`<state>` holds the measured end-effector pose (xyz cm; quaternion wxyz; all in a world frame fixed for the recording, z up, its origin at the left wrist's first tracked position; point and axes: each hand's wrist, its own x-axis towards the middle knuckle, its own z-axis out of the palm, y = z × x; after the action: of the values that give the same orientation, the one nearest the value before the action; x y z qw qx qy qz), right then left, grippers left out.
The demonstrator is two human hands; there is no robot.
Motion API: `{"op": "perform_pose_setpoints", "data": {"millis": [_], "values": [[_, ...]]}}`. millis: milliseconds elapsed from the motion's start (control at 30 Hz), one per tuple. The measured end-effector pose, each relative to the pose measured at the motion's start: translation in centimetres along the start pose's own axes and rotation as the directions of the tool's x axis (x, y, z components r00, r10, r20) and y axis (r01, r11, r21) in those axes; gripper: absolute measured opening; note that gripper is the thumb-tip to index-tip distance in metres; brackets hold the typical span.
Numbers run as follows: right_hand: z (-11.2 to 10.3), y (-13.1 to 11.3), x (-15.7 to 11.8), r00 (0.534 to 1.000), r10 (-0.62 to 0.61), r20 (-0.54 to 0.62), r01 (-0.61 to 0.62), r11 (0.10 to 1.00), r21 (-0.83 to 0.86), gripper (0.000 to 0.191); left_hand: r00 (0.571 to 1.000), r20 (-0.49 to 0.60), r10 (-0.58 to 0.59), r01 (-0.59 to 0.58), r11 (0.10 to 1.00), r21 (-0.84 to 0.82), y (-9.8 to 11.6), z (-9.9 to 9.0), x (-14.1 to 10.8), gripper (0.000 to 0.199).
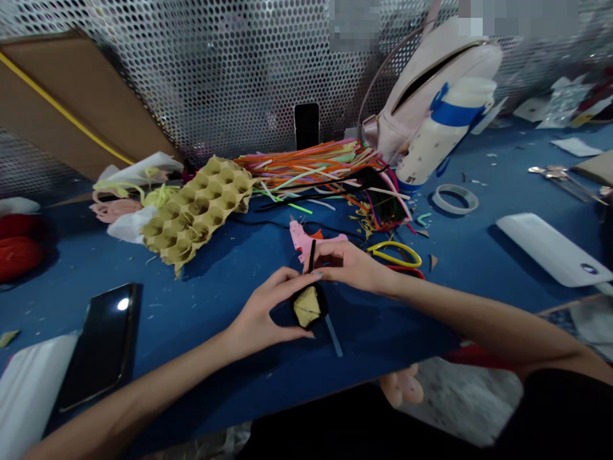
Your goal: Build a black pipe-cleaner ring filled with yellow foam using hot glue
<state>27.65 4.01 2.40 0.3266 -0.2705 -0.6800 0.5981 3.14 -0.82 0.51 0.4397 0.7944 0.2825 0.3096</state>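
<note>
My left hand (261, 313) curves its thumb and fingers around a small yellowish egg-carton cup (307, 308) with a fuzzy black rim. The cup's angular face points up toward me. My right hand (347, 265) pinches a black pipe cleaner (312, 255) whose end sticks up just above the cup; whether it joins the rim is hidden by my fingers. Just behind my hands lies a pink glue gun (301, 237). A translucent glue stick (334, 335) rests on the table beside the cup. Scissors (397, 250) with yellow and red handles lie partly under my right forearm.
An egg carton (198, 207) lies at the back left, near a heap of coloured pipe cleaners (301, 166). A bottle (445, 134) leans before a pale bag (407, 76). Also on the blue table are a roll of tape (454, 199), a white device (550, 249) and a black phone (100, 345).
</note>
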Motion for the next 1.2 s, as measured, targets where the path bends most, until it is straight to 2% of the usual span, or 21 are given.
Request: {"op": "perform_pose_setpoints", "data": {"millis": [167,333,500,600,700,767,833,933,1033,1200], "values": [[0.2,0.1,-0.1,0.999,-0.037,-0.028,0.034,0.993,-0.114,0.023,1.0,-0.008,0.028,-0.028,0.998,0.064,-0.1,0.0,0.1,0.076],[0.4,-0.1,-0.4,0.993,-0.079,-0.088,0.051,0.96,-0.277,0.02,0.999,-0.016,0.03,-0.028,0.997,0.076,0.0,0.1,0.1,0.077],[0.4,-0.2,-0.5,0.983,-0.128,-0.134,0.072,0.929,-0.363,0.018,0.998,-0.06,0.023,-0.019,0.997,0.079,0.0,-0.1,0.0,0.078],[0.4,-0.3,-0.7,0.963,-0.187,-0.194,0.099,0.915,-0.391,0.016,0.993,-0.114,-0.019,0.02,1.0,0.002,-0.2,-0.4,0.1,0.079],[0.4,-0.6,-0.9,0.928,-0.308,-0.211,0.182,0.867,-0.463,0.012,0.986,-0.135,-0.102,0.07,0.971,-0.227,-0.9,-0.7,0.4,0.082],[0.5,-0.9,-1.2,0.891,-0.424,-0.162,0.28,0.795,-0.538,0.011,0.987,-0.097,-0.129,0.081,0.915,-0.395,-1.5,-0.8,0.7,0.082],[0.5,-1.0,-1.4,0.845,-0.53,-0.066,0.388,0.694,-0.606,0.009,0.986,-0.074,-0.148,0.09,0.854,-0.513,-2.1,-0.8,1.0,0.08],[0.6,-0.8,-1.6,0.782,-0.618,0.08,0.496,0.54,-0.68,0.018,0.983,-0.062,-0.17,0.103,0.808,-0.58,-2.5,-0.7,1.2,0.078],[0.7,-0.5,-1.8,0.77,-0.622,0.143,0.499,0.446,-0.743,0.026,0.984,-0.061,-0.169,0.103,0.809,-0.578,-2.6,-0.6,1.2,0.08],[0.8,-0.5,-1.9,0.755,-0.633,0.171,0.494,0.378,-0.783,0.024,0.983,-0.057,-0.174,0.112,0.819,-0.563,-3.0,-0.7,1.0,0.085]]}}
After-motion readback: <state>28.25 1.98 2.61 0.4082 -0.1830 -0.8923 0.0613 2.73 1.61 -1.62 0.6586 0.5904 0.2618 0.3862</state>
